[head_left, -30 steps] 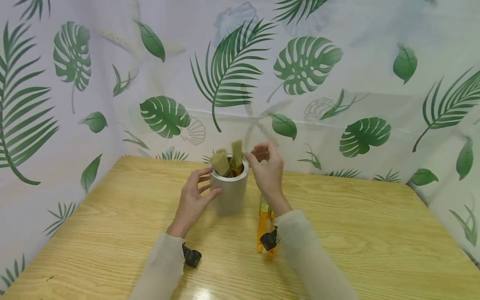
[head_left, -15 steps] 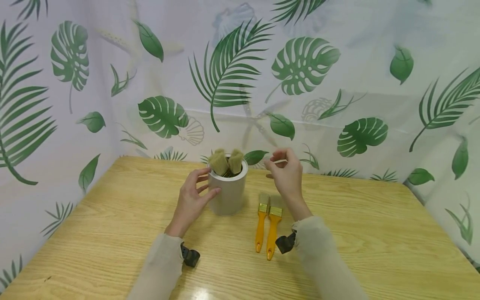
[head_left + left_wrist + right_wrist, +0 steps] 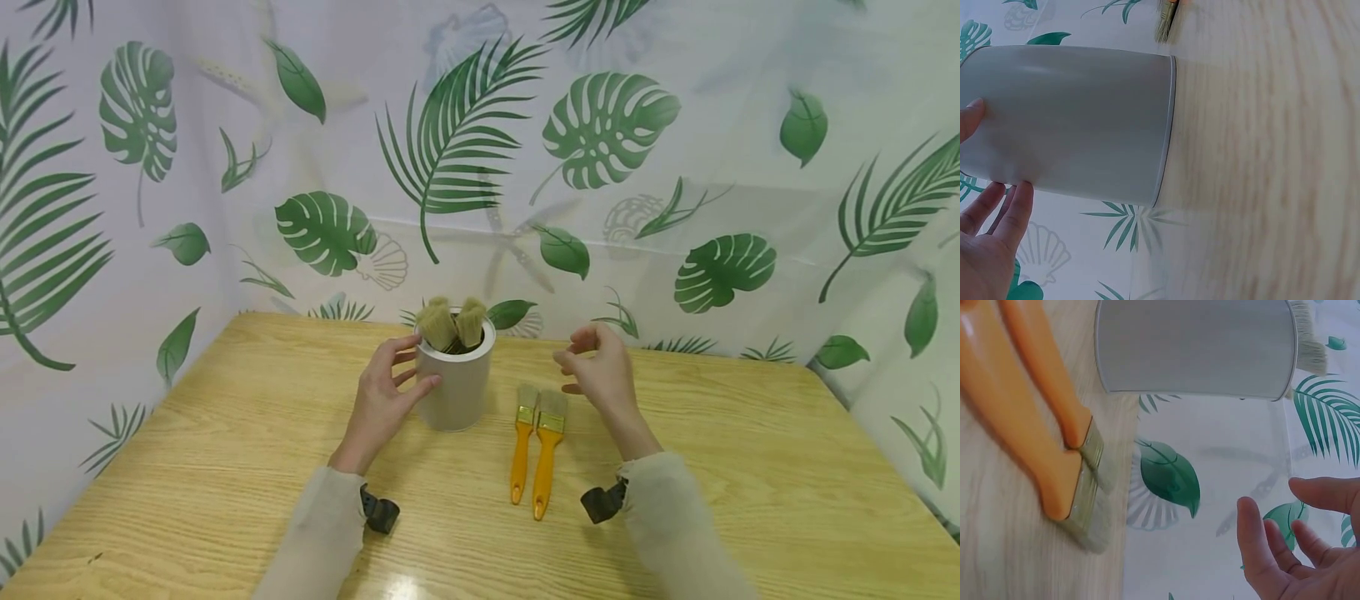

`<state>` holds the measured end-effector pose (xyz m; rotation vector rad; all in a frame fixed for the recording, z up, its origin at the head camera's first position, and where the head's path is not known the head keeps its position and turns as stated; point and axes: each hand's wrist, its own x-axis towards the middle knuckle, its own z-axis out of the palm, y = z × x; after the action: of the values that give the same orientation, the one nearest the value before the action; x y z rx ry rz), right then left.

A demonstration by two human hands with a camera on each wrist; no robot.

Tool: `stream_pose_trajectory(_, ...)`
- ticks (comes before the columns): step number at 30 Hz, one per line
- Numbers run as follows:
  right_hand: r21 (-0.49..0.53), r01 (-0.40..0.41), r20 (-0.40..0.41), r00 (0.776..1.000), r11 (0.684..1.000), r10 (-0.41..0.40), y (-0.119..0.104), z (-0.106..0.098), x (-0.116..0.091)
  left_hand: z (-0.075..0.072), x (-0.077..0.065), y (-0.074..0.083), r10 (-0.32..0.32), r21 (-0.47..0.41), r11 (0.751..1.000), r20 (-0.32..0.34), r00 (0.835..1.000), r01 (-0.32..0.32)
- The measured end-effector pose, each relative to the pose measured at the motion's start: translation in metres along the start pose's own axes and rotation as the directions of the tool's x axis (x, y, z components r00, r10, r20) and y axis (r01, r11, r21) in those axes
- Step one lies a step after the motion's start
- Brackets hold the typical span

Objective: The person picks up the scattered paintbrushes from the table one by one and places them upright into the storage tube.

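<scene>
A grey cylindrical pot (image 3: 457, 392) stands upright on the table, with paintbrushes (image 3: 437, 325) in it, bristles up. Their handles are hidden inside. My left hand (image 3: 381, 400) holds the pot from its left side, thumb on the front and fingers along the wall; in the left wrist view thumb and fingers lie on opposite sides of the pot (image 3: 1079, 112). My right hand (image 3: 606, 375) is in the air right of the pot, fingers loosely bent around nothing. Two flat paintbrushes, a narrower one (image 3: 522, 446) and a wider one (image 3: 548, 450), lie side by side between pot and right hand, orange handles towards me.
The light wood table (image 3: 750, 467) meets a white cloth backdrop (image 3: 480, 242) printed with green leaves close behind the pot. More backdrop encloses the left and right sides. Each wrist carries a small black camera, such as the left one (image 3: 381, 512).
My right hand has drawn away from the pot's rim to the right and a little lower. One brush in the pot, upright by that hand earlier, now sits lower. The left hand stays on the pot.
</scene>
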<state>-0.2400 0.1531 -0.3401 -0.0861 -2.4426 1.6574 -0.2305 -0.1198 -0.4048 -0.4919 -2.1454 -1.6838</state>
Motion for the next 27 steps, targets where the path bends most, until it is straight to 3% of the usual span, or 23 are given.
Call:
stream_pose_trajectory(15,-0.082,-0.116,0.111,0.986,0.990,0.124,0.023,-0.015,-0.012,0.000,-0.001,0.001,-0.011,-0.013,1.000,0.000,1.000,0.011)
stream_pose_trajectory(22,-0.129,-0.187,0.182,0.961,0.974,0.209,0.038,-0.012,-0.017,0.000,0.000,0.001,-0.017,-0.008,1.000,0.006,1.000,0.017)
stream_pose_trajectory(27,-0.203,-0.176,0.226,0.949,0.963,0.221,0.047,-0.010,-0.020,0.000,0.000,0.002,-0.023,-0.002,1.000,0.008,1.000,0.023)
